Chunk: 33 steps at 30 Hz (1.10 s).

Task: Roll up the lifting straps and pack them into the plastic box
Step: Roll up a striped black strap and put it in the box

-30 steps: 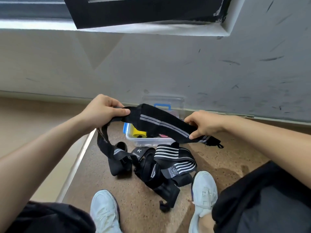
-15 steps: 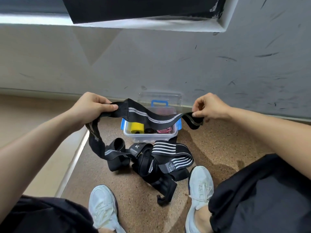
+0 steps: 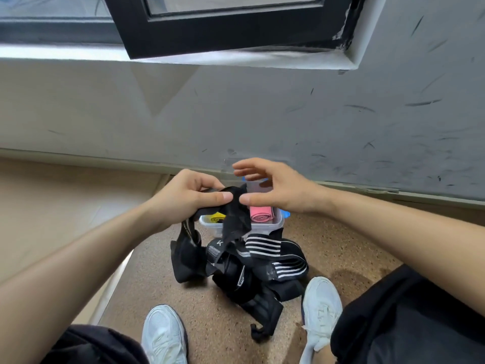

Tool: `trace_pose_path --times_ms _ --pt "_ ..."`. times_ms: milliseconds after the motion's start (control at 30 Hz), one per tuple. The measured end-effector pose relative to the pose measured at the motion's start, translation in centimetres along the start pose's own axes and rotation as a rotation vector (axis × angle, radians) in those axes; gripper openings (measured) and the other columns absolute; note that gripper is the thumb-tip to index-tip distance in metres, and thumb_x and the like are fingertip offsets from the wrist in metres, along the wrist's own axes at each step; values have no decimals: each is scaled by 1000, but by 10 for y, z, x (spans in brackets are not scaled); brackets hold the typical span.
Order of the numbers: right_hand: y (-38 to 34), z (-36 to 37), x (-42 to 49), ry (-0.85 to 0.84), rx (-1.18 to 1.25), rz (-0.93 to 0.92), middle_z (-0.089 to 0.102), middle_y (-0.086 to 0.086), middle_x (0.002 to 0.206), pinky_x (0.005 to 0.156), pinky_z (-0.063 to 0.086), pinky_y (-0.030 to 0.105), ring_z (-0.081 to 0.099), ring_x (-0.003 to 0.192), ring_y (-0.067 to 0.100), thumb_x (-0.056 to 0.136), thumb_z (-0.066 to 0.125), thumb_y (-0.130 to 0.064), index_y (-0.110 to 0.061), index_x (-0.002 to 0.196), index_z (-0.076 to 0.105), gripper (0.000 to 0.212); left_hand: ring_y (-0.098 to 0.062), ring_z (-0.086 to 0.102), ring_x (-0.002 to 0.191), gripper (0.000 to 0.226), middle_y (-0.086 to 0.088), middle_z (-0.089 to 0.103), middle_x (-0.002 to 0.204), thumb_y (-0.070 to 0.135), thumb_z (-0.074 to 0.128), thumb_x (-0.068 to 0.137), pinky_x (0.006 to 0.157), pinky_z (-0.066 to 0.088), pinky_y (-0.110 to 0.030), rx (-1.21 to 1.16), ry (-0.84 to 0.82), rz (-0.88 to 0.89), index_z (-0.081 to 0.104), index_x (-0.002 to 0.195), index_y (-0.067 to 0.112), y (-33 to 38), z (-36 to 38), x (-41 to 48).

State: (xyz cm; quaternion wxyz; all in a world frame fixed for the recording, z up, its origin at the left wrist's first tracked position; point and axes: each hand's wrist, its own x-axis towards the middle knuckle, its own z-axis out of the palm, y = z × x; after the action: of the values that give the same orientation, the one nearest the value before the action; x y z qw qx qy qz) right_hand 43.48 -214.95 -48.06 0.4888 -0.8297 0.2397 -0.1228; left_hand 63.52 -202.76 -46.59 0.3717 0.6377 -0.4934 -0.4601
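My left hand [image 3: 187, 197] pinches one end of a black lifting strap [image 3: 235, 216], which hangs down in folds to the floor. My right hand [image 3: 273, 191] hovers right beside it with fingers spread, its thumb tip touching the strap near my left thumb. Just behind and below the hands stands the clear plastic box [image 3: 265, 228], holding a pink roll [image 3: 261, 214] and a yellow roll [image 3: 216, 218]. A tangle of black straps with white stripes [image 3: 262, 264] lies on the floor in front of the box.
The box stands close to a grey scuffed wall [image 3: 341, 127] under a black window frame [image 3: 223, 30]. My two white shoes [image 3: 164, 334] [image 3: 321, 308] rest on the speckled brown floor, flanking the strap pile. A pale floor section lies to the left.
My hands have come together over the box; the strap, stretched wide between them before, now hangs bunched from my left hand. My right hand let go of its end and opened.
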Motion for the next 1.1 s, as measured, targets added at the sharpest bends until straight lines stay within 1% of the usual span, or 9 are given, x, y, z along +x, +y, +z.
trace_pose_path --times_ms 100,267,400,533,700,833,900,1000,1100 --pt "-5 2 4 -128 13 -7 69 -4 126 95 43 8 62 116 -3 89 77 -15 -18 130 62 44 -7 44 49 21 5 52 54 17 73 92 49 35 -18 31 -30 13 72 86 -3 0 -4 -3" --pt "-3 6 11 -101 -21 40 75 -3 84 71 49 21 64 71 3 89 78 -18 -19 92 75 4 -1 60 56 11 5 72 66 20 75 92 57 45 -13 20 173 25 79 88 11 -2 -4 -5" --pt "10 1 13 43 103 111 71 3 79 74 49 32 62 70 10 91 75 -17 -10 87 71 9 -8 37 41 33 10 44 43 30 70 94 45 32 -21 8 440 -72 72 69 9 -5 -12 -2" --pt "9 2 10 14 310 135 68 8 84 79 49 35 63 79 17 92 74 -17 -6 90 71 11 -7 28 35 40 10 33 40 15 62 96 40 24 -21 -132 513 -92 45 60 15 -6 -16 5" --pt "12 16 3 -221 293 148 73 7 104 93 50 40 68 98 23 91 74 -18 -9 91 70 9 -10 28 40 38 5 32 49 24 62 100 42 23 -22 -312 512 -83 47 66 17 5 -16 10" --pt "13 37 -4 -450 92 128 55 -8 146 108 41 18 52 125 -13 93 73 -15 -17 92 75 3 -13 25 52 30 0 27 60 29 64 99 52 21 -30 -496 562 -107 54 73 19 13 -26 14" --pt "13 52 -8 -458 64 78 61 -3 139 97 39 8 54 119 -14 93 72 -11 -20 89 74 10 -13 25 53 26 0 26 64 30 64 99 52 21 -29 -521 601 -129 56 78 17 14 -26 16" --pt "20 70 -8 -394 58 55 71 10 109 89 48 20 66 99 10 93 72 -9 -10 93 75 4 -13 30 56 22 -1 33 73 31 65 99 51 26 -26 -536 652 -164 59 85 15 14 -24 17" --pt "19 71 -4 -330 54 101 76 5 93 81 53 24 64 82 4 94 72 -11 -7 94 77 6 -14 33 60 21 -1 37 76 33 65 99 54 29 -26 -520 681 -179 60 89 15 12 -25 16"
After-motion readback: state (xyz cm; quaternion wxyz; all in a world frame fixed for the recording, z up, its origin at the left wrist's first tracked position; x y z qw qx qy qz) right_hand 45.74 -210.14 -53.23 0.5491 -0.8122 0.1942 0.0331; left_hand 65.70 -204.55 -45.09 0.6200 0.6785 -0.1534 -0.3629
